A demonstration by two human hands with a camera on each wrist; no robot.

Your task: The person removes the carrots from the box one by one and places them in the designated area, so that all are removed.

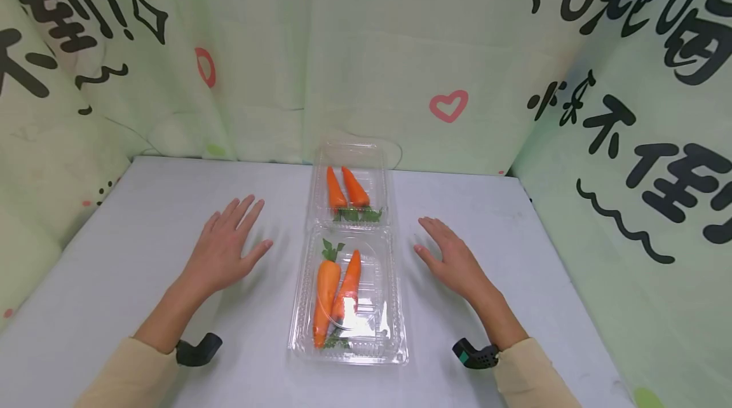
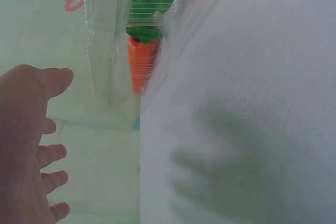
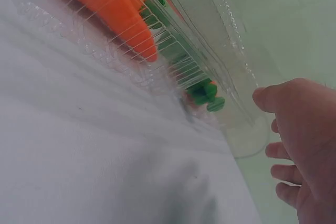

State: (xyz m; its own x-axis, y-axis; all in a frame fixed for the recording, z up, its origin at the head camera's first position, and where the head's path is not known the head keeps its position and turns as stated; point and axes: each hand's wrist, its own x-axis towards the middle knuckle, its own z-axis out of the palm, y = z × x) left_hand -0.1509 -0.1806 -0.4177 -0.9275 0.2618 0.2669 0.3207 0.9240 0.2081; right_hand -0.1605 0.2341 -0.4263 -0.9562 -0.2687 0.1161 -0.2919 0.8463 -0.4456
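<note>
The open clear plastic container [image 1: 399,332] lies on the table [image 1: 254,338], between the left hand [image 1: 224,257] and the right hand [image 1: 455,263], touched by neither. The left fingers are straight and spread; the right fingers lie nearly together, with the thumb apart. Two carrots [image 1: 326,290] rest in the near part, and two more carrots [image 1: 335,195] show in the far part. If one side were lifted alone, the thin plastic could probably bend and the carrots roll. If the far part were folded over, its carrots might fall out, or the green leaves [image 1: 360,215] could be caught at the rim.
</note>
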